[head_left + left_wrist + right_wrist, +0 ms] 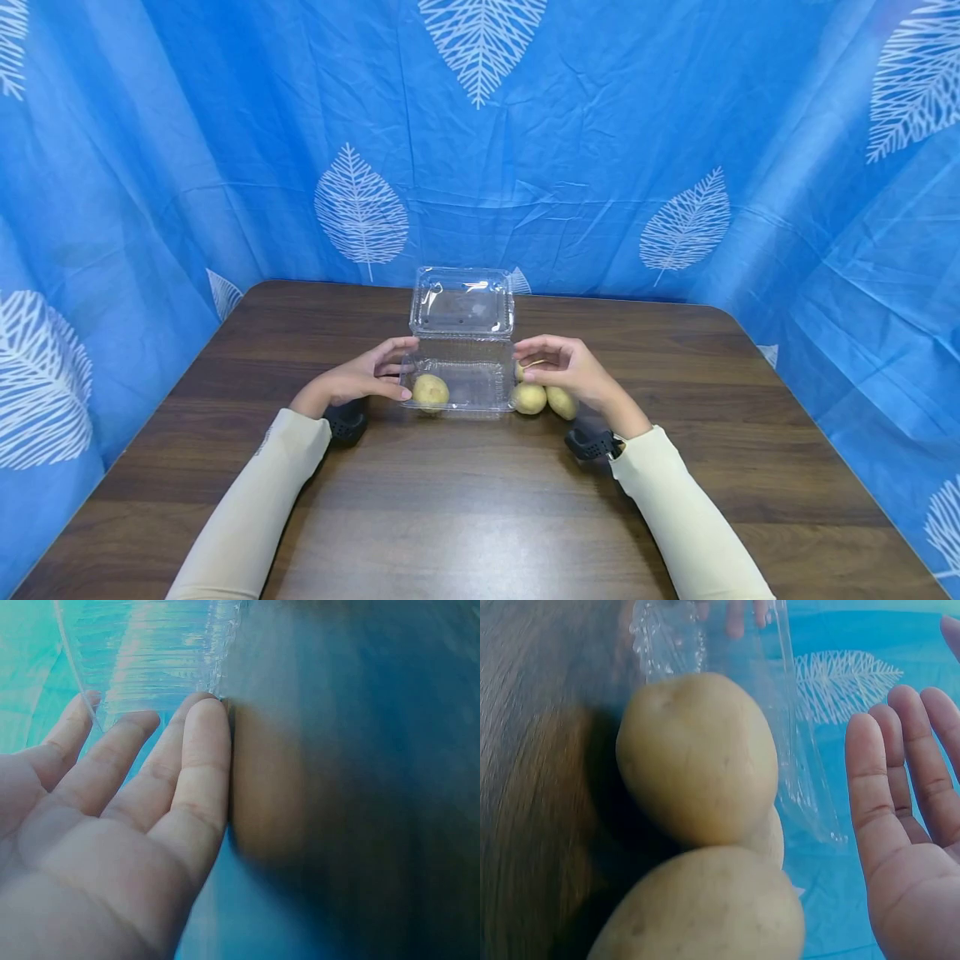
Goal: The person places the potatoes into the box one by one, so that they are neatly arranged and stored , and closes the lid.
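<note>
A clear plastic clamshell box (480, 385) stands on the table, its lid (462, 302) tipped up at the back. One potato (431, 390) lies at the box's left end. My left hand (358, 377) is at the box's left side, thumb near the front corner; in the left wrist view its fingers (202, 750) extend along the ribbed wall. Just outside the right end lie a front potato (529, 399), an outer potato (562, 403) and a third, partly hidden behind. My right hand (576, 371) hovers over these, fingertips near the rim, palm empty in the right wrist view.
The brown wooden table (465, 500) spreads around the box. Blue curtains (525, 192) with white leaf prints hang behind it and along both sides. Each wrist wears a black band, such as the right band (592, 443).
</note>
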`<control>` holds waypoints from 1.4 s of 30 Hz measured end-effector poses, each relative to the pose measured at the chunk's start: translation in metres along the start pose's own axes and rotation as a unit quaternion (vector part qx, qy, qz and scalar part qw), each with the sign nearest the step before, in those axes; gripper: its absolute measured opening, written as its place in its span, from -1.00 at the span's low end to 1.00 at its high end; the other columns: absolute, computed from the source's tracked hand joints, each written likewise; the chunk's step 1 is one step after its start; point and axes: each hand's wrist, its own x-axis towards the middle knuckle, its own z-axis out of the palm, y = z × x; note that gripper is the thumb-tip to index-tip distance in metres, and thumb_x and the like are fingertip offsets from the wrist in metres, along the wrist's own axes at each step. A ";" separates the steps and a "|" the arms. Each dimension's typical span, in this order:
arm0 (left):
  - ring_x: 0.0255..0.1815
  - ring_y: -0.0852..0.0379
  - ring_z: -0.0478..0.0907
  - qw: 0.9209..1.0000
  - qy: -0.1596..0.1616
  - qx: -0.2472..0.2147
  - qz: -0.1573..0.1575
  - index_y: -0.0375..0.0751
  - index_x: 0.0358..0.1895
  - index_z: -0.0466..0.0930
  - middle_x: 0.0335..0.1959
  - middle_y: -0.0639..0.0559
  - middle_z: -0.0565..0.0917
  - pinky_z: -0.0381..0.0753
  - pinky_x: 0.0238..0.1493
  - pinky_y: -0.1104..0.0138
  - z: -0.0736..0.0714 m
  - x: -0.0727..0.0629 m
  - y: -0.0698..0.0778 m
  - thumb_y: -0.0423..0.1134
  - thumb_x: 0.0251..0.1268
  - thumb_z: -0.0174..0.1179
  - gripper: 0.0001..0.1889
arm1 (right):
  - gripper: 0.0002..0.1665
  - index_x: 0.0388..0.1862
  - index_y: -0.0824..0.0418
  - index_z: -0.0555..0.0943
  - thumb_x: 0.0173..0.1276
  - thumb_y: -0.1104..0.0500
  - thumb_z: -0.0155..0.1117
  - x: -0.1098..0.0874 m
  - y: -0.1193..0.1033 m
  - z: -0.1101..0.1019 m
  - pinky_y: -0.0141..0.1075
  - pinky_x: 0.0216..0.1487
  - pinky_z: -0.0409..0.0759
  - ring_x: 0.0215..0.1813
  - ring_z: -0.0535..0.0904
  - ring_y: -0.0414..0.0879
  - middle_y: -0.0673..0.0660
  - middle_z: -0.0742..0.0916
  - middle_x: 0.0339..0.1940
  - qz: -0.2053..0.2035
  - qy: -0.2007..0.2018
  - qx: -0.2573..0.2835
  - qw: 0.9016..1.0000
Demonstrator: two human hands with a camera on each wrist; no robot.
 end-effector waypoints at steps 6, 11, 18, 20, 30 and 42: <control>0.70 -0.53 0.02 1.000 -0.001 0.001 0.002 -0.39 0.73 -0.10 0.75 -0.44 -0.06 0.11 0.63 -0.32 0.000 0.000 0.000 -0.30 0.37 0.46 0.06 | -0.47 0.29 0.69 0.52 0.37 0.52 0.37 -0.004 0.003 -0.005 -0.32 0.22 0.69 0.11 0.74 -0.05 0.47 0.74 0.13 -0.001 0.004 0.000 1.000; 0.70 -0.51 0.03 1.000 -0.003 -0.001 0.003 -0.39 0.73 -0.11 0.75 -0.44 -0.06 0.10 0.63 -0.31 0.000 0.000 -0.001 -0.30 0.38 0.45 0.05 | -0.46 0.29 0.69 0.52 0.36 0.53 0.37 -0.007 0.005 -0.008 -0.32 0.21 0.69 0.09 0.74 -0.08 0.36 0.77 0.11 0.002 0.008 -0.003 1.000; 0.70 -0.51 0.03 1.000 0.000 -0.001 0.001 -0.38 0.73 -0.11 0.75 -0.43 -0.06 0.08 0.64 -0.30 0.000 0.000 -0.001 -0.31 0.37 0.46 0.06 | -0.45 0.30 0.73 0.49 0.37 0.54 0.38 -0.012 0.009 -0.019 -0.35 0.17 0.70 0.07 0.74 -0.11 0.37 0.77 0.12 -0.003 0.023 -0.012 1.000; 0.70 -0.51 0.04 1.000 0.001 -0.001 0.001 -0.38 0.73 -0.10 0.75 -0.43 -0.06 0.08 0.64 -0.30 0.000 0.000 -0.001 -0.32 0.37 0.46 0.06 | -0.45 0.30 0.73 0.49 0.37 0.55 0.36 -0.014 0.009 -0.023 -0.36 0.16 0.70 0.06 0.74 -0.12 0.36 0.77 0.11 -0.002 0.031 -0.014 0.999; 0.70 -0.51 0.03 1.000 0.002 0.000 0.000 -0.37 0.73 -0.10 0.75 -0.43 -0.06 0.08 0.64 -0.30 0.000 0.000 -0.001 -0.32 0.36 0.45 0.05 | -0.41 0.34 0.72 0.45 0.40 0.51 0.36 -0.022 0.012 -0.040 -0.35 0.14 0.72 0.12 0.75 -0.06 0.31 0.78 0.16 0.034 0.046 -0.017 0.998; 0.70 -0.52 0.02 1.000 0.001 0.000 0.002 -0.38 0.73 -0.11 0.75 -0.44 -0.07 0.08 0.63 -0.31 0.000 0.000 0.000 -0.32 0.37 0.45 0.05 | -0.41 0.36 0.69 0.47 0.39 0.50 0.36 -0.026 0.025 -0.052 -0.36 0.15 0.71 0.13 0.76 -0.04 0.57 0.68 0.24 0.064 0.049 -0.028 0.996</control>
